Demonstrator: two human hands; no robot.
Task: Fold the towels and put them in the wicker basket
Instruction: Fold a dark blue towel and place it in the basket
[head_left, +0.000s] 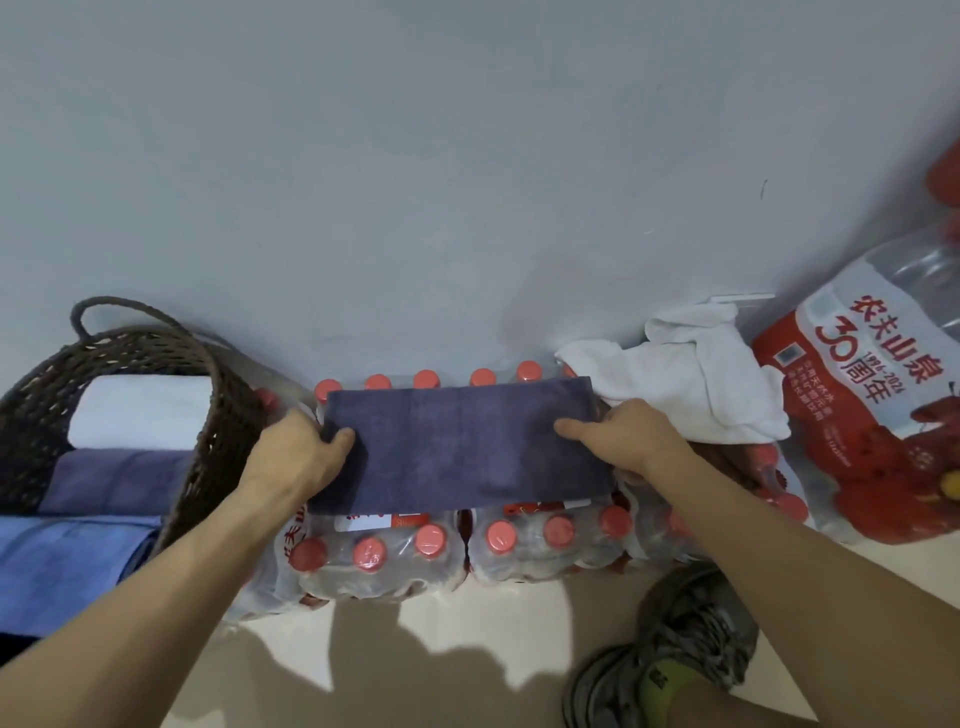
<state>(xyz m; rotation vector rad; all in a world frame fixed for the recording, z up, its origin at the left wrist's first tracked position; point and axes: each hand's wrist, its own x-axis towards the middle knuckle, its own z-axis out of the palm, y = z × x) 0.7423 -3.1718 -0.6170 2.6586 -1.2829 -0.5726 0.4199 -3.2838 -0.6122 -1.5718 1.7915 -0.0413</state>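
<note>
**Folding a dark towel on a makeshift surface, basket alongside**

A dark purple-grey towel (462, 441), already reduced to a long flat strip, lies across the capped tops of shrink-wrapped packs of water bottles (431, 545) that stand against the wall. The left hand (298, 452) pinches the strip's left end, thumb on top and fingers beneath; the right hand (621, 436) holds the right end in the same way, thumb laid on the cloth, the other fingers curled under and out of sight. Both hands are thus clamped on the towel, not released.

The step in hand appears to be the next crosswise fold. To do it well, one end would be carried over to meet the other with the edges aligned, the strip kept taut so no crease forms, then the fold pressed flat; the uneven bottle caps give poor support, so tension between the hands matters.

The wicker basket (218, 441), dark brown with a rope handle, stands just left of the packs, beside the left hand. It holds folded towels in a row: a white towel (140, 410) farthest from the camera, a lilac towel (119, 480) next, a blue towel (67, 566) nearest. A crumpled white towel (691, 384), not yet folded, lies on the packs at the right, touching the dark strip's far right corner. A large water jug pack (857, 405) stands beyond it.
</note>
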